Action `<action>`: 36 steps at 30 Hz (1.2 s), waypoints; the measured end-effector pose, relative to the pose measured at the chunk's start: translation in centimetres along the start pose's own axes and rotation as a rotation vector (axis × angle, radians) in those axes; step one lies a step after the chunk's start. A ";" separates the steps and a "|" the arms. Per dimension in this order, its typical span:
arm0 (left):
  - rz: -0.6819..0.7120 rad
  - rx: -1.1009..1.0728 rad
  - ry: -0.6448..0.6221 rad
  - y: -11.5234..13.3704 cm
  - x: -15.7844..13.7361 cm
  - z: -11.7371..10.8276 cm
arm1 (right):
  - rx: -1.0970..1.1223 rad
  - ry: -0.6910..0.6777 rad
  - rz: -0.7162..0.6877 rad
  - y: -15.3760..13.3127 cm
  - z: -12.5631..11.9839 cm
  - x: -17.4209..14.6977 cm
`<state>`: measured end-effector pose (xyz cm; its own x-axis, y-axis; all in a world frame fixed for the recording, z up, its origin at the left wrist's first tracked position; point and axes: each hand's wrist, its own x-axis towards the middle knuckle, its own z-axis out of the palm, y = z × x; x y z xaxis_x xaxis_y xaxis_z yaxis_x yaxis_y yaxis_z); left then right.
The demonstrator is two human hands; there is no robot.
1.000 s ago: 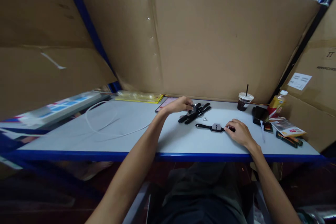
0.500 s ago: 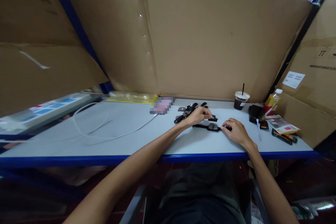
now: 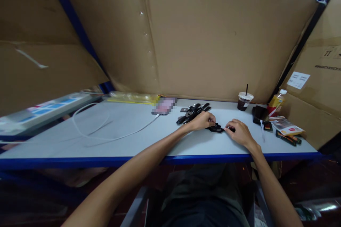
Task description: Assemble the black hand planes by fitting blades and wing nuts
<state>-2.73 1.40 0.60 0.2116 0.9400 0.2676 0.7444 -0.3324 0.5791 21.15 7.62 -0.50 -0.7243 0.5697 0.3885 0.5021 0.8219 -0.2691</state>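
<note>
Our right hand (image 3: pixel 237 132) pinches the slim black two-handled tool (image 3: pixel 216 131), likely steadying it | our left hand (image 3: pixel 204 120) grips a small flat black plate (image 3: pixel 217 126) over it

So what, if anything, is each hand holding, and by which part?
Right hand: the tool, by its right handle. Left hand: apparently a black piece over the tool's middle; exact hold unclear.

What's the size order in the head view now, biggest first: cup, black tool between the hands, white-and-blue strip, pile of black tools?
White-and-blue strip
Pile of black tools
Cup
Black tool, judging by its visible part; the left hand hides some
</note>
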 end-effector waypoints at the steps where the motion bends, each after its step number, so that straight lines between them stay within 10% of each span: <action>1: 0.009 0.005 -0.007 0.0 0.0 0.0 | 0.000 0.002 0.000 0.0 0.0 0.0; 7: 0.020 -0.006 -0.047 0.3 0.0 0.1 | -0.006 0.004 -0.001 0.2 0.2 0.0; 16: -0.185 0.120 0.361 -0.7 -0.6 -4.7 | -0.009 0.001 -0.004 0.4 0.3 0.1; 24: -0.172 0.500 0.027 -2.5 -1.7 -4.8 | -0.012 0.007 -0.007 0.4 0.2 0.0; 36: -0.155 0.659 -0.025 -2.0 -0.8 -2.3 | 0.008 -0.011 -0.023 0.4 0.1 0.0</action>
<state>-5.89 1.16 1.00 0.0798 0.9771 0.1971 0.9963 -0.0847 0.0164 21.28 8.00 -0.69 -0.7410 0.5505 0.3845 0.4815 0.8347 -0.2672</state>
